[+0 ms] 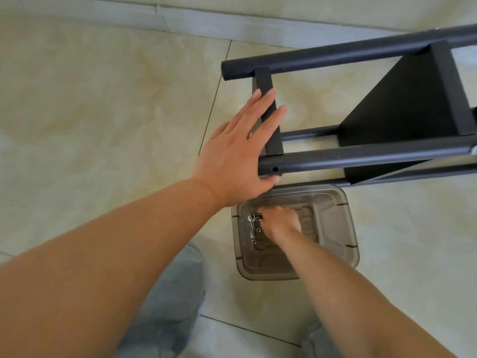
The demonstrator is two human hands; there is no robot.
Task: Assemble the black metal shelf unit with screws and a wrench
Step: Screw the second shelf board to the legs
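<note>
The black metal shelf unit (387,104) lies on its side on the tiled floor, its round tubes running left to right. My left hand (240,148) rests with straight fingers against the flat black end panel (271,120) between two tubes. A screw hole (275,169) shows in the near tube's end. My right hand (280,220) reaches down into a clear plastic bin (343,228), fingers curled among several small screws (255,228). Whether it holds one is hidden.
The bin stands on the floor just below the shelf's near tubes. A grey skirting strip (180,21) runs along the far wall. My knees in light jeans (170,306) are at the bottom of the view.
</note>
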